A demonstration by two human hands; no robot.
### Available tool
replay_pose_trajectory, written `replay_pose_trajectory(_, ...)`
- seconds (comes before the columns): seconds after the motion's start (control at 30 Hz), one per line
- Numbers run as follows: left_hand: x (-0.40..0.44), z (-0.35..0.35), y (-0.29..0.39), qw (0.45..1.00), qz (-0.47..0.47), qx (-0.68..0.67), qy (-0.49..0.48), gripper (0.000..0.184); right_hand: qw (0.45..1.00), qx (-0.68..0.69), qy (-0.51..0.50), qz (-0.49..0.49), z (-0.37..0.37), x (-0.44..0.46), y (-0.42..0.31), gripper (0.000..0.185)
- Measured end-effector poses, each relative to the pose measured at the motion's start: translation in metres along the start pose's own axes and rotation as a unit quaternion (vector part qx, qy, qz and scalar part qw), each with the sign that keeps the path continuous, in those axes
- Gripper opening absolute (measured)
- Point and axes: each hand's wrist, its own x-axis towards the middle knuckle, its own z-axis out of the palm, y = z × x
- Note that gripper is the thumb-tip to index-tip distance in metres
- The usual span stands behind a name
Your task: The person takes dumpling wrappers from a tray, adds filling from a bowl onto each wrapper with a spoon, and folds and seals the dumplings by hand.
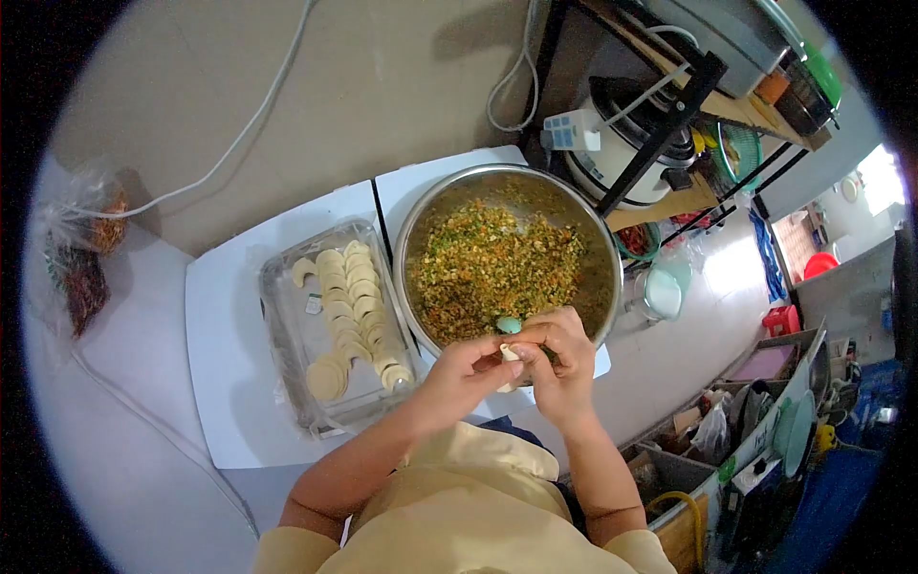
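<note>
My left hand and my right hand meet at the near rim of a large steel bowl. Between their fingertips they pinch a small pale dumpling, mostly covered by the fingers. A light green spoon head sticks out beside my right fingers; its handle is hidden, so I cannot tell how it is held. Chopped filling of green, orange and yellow bits lies in the bowl. To the left, a clear tray holds rows of pale crescent dumplings and a stack of round wrappers.
Bowl and tray stand on a white table against the wall. Right of the bowl, a black-framed shelf holds a rice cooker and baskets. A white cable hangs at left near plastic bags. Crates stand lower right.
</note>
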Motion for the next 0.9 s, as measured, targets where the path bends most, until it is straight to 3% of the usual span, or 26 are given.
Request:
replay_pose_trajectory(0.07,0.001,0.002,-0.005,1.0,0.005,-0.027,0.007,0.019,0.999,0.023,0.017,0.037,0.002,-0.002,-0.001,0.015)
replay_pose_trajectory(0.27,0.0,0.001,-0.004,0.999,0.017,-0.031,0.009,0.018,0.999,0.036,-0.018,0.01,-0.002,0.002,-0.004,0.008)
replay_pose_trajectory(0.5,-0.001,0.001,-0.006,1.0,0.006,-0.024,0.009,0.016,0.999,0.029,-0.005,0.017,0.0,-0.001,-0.003,0.014)
replay_pose_trajectory(0.6,-0.002,0.0,-0.002,0.999,-0.012,-0.04,0.001,0.017,0.998,0.05,-0.013,0.042,-0.001,0.005,-0.009,0.006)
replay_pose_trajectory(0.7,-0.003,0.0,0.001,0.997,0.004,-0.071,0.003,0.017,0.998,0.043,-0.038,0.008,-0.002,0.007,-0.011,0.006)
replay_pose_trajectory(0.77,-0.003,-0.005,0.0,0.999,-0.022,0.031,-0.023,0.018,0.998,-0.032,-0.033,-0.038,-0.002,0.007,-0.011,0.006)
replay_pose_trajectory(0.9,-0.003,-0.006,0.002,0.997,-0.052,0.011,-0.054,0.018,0.994,-0.077,-0.031,-0.075,0.0,0.006,-0.01,0.009)
